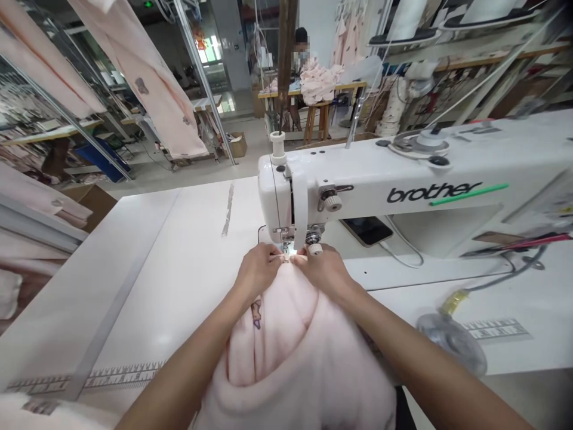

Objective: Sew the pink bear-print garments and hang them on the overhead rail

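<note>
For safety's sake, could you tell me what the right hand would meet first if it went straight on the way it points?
Probably the presser foot of the Brother sewing machine, just past the pale pink fabric the right hand pinches; depth is hard to judge.

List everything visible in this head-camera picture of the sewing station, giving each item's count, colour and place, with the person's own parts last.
Brother sewing machine: one, white, on the table, ahead of the hands.
presser foot: one, metal, under the machine's head.
thread spool: one, white, atop the machine's left end.
sewing table: one, white, under the machine.
printed ruler scales: two, grey, on the tabletop, front left and right.
smartphone: one, black, on the table under the machine's arm.
pale pink fleece fabric: one bundle, below the hands.
hanging fabric panels: two, pale pink, upper left.
co-worker: one, at a far table.
wooden stool: one, light brown, by that table.
left hand: one, pinching the fabric beside the presser foot.
right hand: one, pinching the fabric beside the presser foot.
</note>
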`<state>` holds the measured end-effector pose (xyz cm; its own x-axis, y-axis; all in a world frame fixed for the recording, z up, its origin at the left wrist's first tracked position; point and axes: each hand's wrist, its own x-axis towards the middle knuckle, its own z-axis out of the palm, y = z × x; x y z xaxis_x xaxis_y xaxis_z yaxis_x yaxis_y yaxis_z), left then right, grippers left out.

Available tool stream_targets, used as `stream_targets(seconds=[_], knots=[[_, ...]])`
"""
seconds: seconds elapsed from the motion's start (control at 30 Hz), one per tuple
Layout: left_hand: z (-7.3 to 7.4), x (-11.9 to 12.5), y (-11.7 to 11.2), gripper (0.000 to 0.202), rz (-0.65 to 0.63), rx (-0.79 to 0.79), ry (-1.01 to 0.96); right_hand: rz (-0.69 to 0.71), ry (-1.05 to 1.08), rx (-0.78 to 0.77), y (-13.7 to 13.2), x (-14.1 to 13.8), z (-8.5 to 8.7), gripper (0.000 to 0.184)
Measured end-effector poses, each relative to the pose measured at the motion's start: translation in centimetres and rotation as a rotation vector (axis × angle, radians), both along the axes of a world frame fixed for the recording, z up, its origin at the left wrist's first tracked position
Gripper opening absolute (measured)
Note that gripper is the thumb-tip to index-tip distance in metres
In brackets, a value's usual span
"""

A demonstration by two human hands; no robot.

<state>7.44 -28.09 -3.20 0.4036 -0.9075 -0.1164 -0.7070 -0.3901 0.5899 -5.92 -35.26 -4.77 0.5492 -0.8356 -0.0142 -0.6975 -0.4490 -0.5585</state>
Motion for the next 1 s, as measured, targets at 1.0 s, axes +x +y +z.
stream_targets(seconds=[1.0], knots=[[-0.9,-0.1,-0.6,0.016,0.01,-0.137,-0.067,-0.034,0.001,-0.139,-0.5,0.3,-0.9,0.008]])
